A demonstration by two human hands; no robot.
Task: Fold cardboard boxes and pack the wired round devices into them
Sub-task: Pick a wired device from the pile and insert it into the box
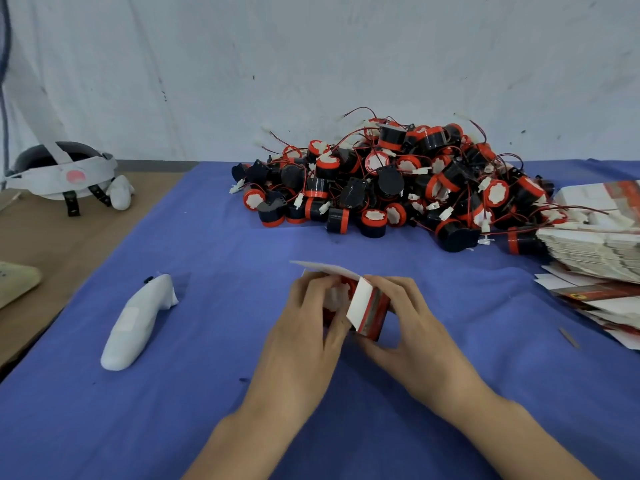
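A small cardboard box (370,313), glossy red and dark outside and plain white inside, sits low in the middle of the view, held between both hands just above the blue cloth (207,358). Its end is open. One white flap juts away toward eleven o'clock, thin and flat, and a second flap with a red edge stands up at the middle.

The left hand (304,317) has its fingers curled over the open end of the box, pinching it. The right hand (408,317) wraps the box from the three o'clock side, fingers bent over the top and thumb underneath.

A round device (337,296) shows in the opening as a bit of red rim and a lumpy white face, mostly hidden by fingers.

At twelve to one o'clock from the hands lies a big loose heap of devices (398,178): short black plastic drums with red bands, white scalloped faces, thin red wires and small white plugs, all tangled.

At three o'clock, a stack of flat boxes (595,244) lies with layered white edges, with more unfolded ones fanned out beneath it.

At nine o'clock lies a smooth white handle-shaped controller (138,320). At ten o'clock, on a brown tabletop (69,244), rests a headset (62,174) with white straps. The cloth is soft and slightly wrinkled.
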